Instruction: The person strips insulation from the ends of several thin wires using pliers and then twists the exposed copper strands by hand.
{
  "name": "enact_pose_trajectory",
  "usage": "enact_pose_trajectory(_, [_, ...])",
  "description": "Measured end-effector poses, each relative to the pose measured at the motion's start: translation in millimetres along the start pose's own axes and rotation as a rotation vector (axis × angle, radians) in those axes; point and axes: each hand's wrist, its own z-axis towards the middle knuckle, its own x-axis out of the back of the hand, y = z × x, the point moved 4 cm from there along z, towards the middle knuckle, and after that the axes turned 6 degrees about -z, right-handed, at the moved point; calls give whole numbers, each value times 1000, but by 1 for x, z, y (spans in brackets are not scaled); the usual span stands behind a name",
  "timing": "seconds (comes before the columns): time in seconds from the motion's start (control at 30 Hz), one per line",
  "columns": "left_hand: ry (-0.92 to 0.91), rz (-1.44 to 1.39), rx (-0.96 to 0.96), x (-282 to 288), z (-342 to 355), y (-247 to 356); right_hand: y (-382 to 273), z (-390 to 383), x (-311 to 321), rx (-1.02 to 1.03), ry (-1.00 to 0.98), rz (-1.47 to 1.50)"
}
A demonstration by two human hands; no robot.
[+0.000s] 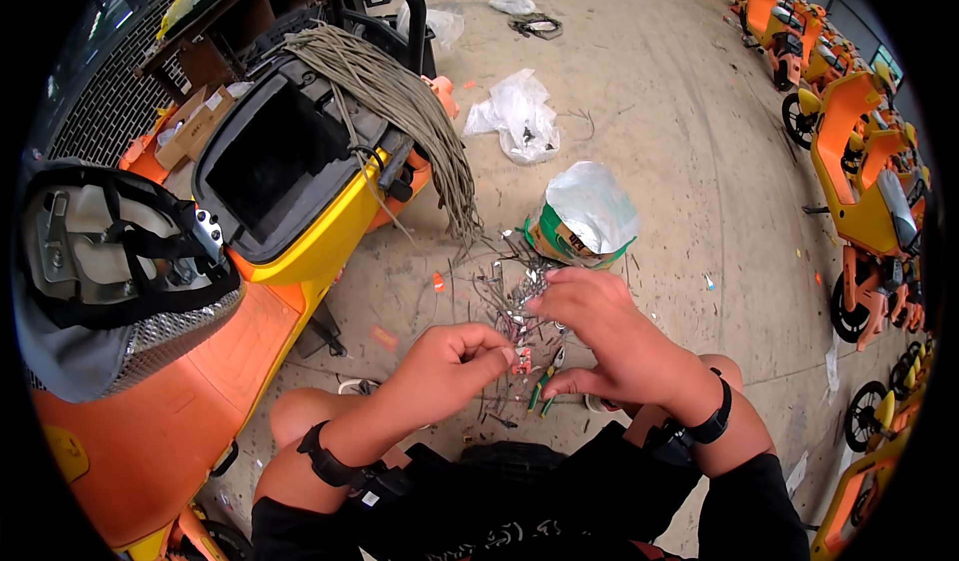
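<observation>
My left hand [452,369] is closed in a pinch, its fingertips on the edge of a small red circuit board [522,361]. To its right, my right hand [621,343] hangs with thumb and fingers wide apart, and nothing shows between them. Its fingertips are over a heap of cut wires and small metal bits [521,286] on the floor. Between the two hands, a pair of pliers with green and yellow handles [548,379] lies close to my right thumb. Just beyond my right hand stands an open green bag [584,223] with a silvery lining.
At left stands an orange and yellow scooter [190,361] with a seat [130,261] on it and grey rope [395,91] draped over its open box. Ahead lies a clear plastic bag [519,116]. Orange scooters [859,181] line the right side.
</observation>
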Motion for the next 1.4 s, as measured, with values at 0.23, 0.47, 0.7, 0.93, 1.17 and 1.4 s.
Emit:
enact_pose_trajectory(0.23, [-223, -315, 76, -12, -1, -6, -4, 0, -5, 204, 49, -84])
enact_pose_trajectory(0.47, [-40, 330, -326, -8, -9, 11, 9, -7, -23, -355, -145, 625])
enact_pose_trajectory(0.7, [233, 1245, -1046, -33, -26, 24, 18, -28, -56, -1092, -299, 1369])
enact_pose_trajectory(0.93, [166, 150, -160, -1, -10, 9, 2, 0, -3, -144, 112, 71])
enact_pose_trajectory(1.17, [-119, -220, 14, -7, -6, 1, -4, 1, -5, 129, 53, -14])
enact_pose_trajectory(1.4, [98, 592, -627, -12, -13, 11, 6, -8, -27, -573, -204, 667])
